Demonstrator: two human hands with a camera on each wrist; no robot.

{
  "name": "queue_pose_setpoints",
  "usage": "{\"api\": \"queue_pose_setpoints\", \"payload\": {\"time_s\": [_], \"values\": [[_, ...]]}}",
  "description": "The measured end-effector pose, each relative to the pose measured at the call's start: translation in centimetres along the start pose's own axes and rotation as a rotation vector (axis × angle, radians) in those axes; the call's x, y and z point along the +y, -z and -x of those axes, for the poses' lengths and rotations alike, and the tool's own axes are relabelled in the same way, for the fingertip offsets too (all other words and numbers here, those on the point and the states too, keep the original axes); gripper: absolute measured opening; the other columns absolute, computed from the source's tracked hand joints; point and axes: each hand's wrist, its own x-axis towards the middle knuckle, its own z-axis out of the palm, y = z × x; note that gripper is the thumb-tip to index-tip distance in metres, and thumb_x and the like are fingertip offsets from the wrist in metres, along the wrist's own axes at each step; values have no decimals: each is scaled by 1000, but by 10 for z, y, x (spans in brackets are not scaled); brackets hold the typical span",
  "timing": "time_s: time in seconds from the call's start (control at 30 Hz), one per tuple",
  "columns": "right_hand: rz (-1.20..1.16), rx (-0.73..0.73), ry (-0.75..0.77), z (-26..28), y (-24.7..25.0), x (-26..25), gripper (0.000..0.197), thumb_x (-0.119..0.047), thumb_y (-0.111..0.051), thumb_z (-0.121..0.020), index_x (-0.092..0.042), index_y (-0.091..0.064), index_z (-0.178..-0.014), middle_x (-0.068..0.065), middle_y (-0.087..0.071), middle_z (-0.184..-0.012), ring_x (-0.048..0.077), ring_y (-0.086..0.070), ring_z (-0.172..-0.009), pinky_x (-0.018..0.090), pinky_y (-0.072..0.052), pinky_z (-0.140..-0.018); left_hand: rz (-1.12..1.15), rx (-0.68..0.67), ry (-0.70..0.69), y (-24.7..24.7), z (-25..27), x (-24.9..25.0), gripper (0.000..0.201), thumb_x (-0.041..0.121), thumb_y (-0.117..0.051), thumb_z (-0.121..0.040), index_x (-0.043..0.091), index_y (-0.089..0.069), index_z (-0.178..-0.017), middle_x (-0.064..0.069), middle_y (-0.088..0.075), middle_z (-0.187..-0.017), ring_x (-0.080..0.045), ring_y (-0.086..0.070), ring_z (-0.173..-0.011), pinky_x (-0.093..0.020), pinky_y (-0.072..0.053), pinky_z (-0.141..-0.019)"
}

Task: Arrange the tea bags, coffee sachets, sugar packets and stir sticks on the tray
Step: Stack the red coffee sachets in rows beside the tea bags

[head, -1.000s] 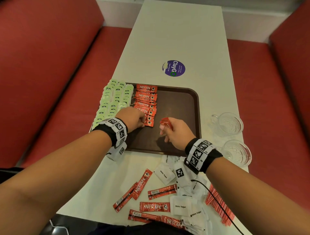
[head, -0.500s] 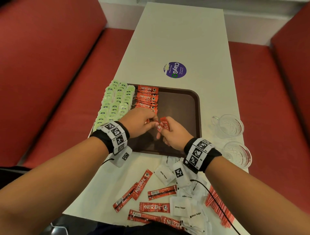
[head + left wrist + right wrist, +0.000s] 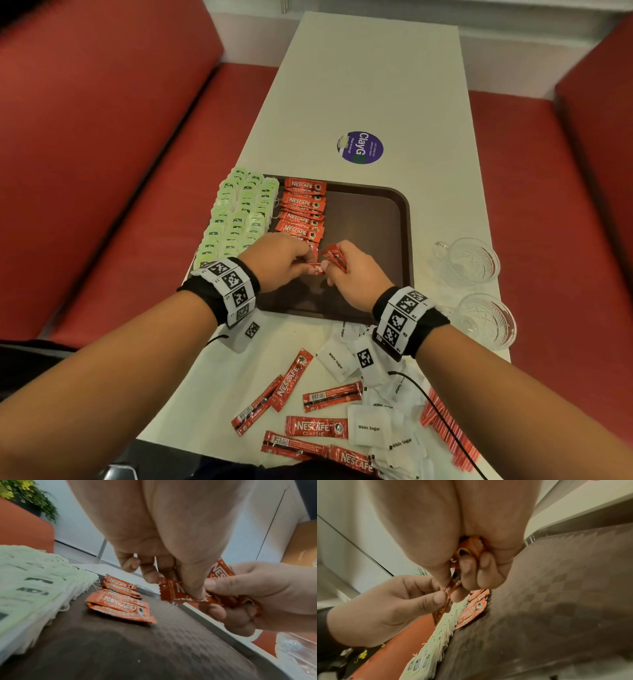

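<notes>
Tray [image 3: 373, 236], dark brown, textured, set on a white table [image 3: 370, 85] between red bench seats [image 3: 102, 137].

Contents of tray, left portion: green-tagged tea bags [image 3: 236, 219] in overlapping rows, reaching over the tray's left rim. Just to their right, a column of red Nescafé Classic sachets [image 3: 301, 212], overlapped like shingles, running from the far rim toward the hands.

Left hand [image 3: 277, 262]: fingers curled, thumb and forefinger pinching one end of a single coffee sachet [image 3: 180, 592], held above the tray at the near end of the column.

Right hand [image 3: 356, 274]: fingers closed round a small bunch of sachets [image 3: 335, 258]; its thumb and forefinger also touch the single sachet's other end. How many it holds is hard to count, perhaps three or four.

Off tray, near table edge: loose coffee sachets [image 3: 318, 426] lying at mixed angles; a heap of white sugar packets [image 3: 370, 428] printed "White Sugar"; a bundle of red stir sticks [image 3: 445, 431] at the right edge, partly under the right forearm.

Other items: two cut-glass cups [image 3: 467, 262] right of the tray; round purple "ClayGo" sticker [image 3: 359, 147] beyond it; marker-printed bands [image 3: 233, 287] on both wrists.
</notes>
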Motion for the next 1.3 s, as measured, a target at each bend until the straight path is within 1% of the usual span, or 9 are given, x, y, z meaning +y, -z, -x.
{"api": "queue_pose_setpoints", "payload": {"time_s": [0.17, 0.27, 0.43, 0.53, 0.67, 0.8, 0.87, 1.07, 1.3], "values": [[5, -24, -81, 2, 5, 3, 12, -25, -47, -102, -19, -45, -112, 4, -63, -93, 21, -62, -80, 35, -49, -72, -224, -49, 181, -1, -3, -22, 24, 53, -66, -87, 33, -73, -98, 7, -70, -95, -19, -60, -94, -34, -50, -83], [30, -46, -98, 0, 4, 7, 10, -26, -45, -103, -20, -48, -110, 4, -64, -95, 21, -63, -84, 37, -51, -77, -268, -93, 211, -7, -6, -22, 25, 56, -66, -86, 36, -73, -99, 8, -69, -98, -18, -59, -97, -36, -49, -85], [118, -58, -109, -10, 1, 9, 19, -22, -43, -103, -17, -57, -114, 4, -65, -100, 22, -63, -89, 36, -51, -82, -221, -14, 205, -16, -6, -22, 41, 61, -67, -81, 33, -63, -111, 7, -61, -111, -18, -56, -103, -40, -50, -89], [161, -39, -122, -19, 2, 9, 21, -17, -42, -101, -11, -61, -109, 9, -66, -94, 27, -63, -86, 34, -48, -75, -193, -53, 164, -16, -6, -19, 45, 53, -74, -79, 31, -61, -117, 7, -58, -115, -18, -54, -108, -40, -48, -92], [159, -38, -123, -33, 4, 0, 38, -9, -42, -98, -10, -55, -134, 12, -65, -116, 30, -62, -105, 34, -49, -90, -154, -74, 171, -14, -12, -21, 33, 32, -73, -86, 24, -64, -117, 0, -58, -118, -22, -56, -109, -35, -47, -92], [36, -79, -109, -46, 1, -6, 23, -6, -43, -99, -14, -58, -114, 0, -62, -92, 16, -58, -77, 26, -43, -70, -162, -96, 171, -10, -19, -25, 28, 28, -71, -88, 19, -67, -114, -3, -58, -115, -24, -57, -108, -36, -47, -90], [-9, -97, -101, -49, 0, -9, 23, -7, -44, -100, -17, -58, -116, -5, -58, -90, 6, -52, -71, 21, -38, -62, -162, -92, 168, -10, -20, -26, 27, 31, -71, -88, 20, -67, -112, -3, -58, -114, -24, -57, -107, -36, -48, -90], [-53, -87, -118, -55, -8, -11, 37, -9, -45, -100, -16, -54, -136, 5, -64, -124, 21, -61, -104, 26, -41, -84, -149, -75, 161, -12, -22, -30, 28, 33, -72, -87, 19, -66, -111, -4, -59, -114, -24, -57, -108, -35, -47, -89], [-16, 56, -105, -47, -8, 0, 18, -24, -55, -98, -17, -50, -114, -1, -63, -96, 14, -63, -81, 27, -48, -66, 76, 120, 76, 5, -11, -12, 51, 50, -63, -91, 26, -55, -135, 2, -62, -125, -15, -57, -106, -31, -44, -91]]}}
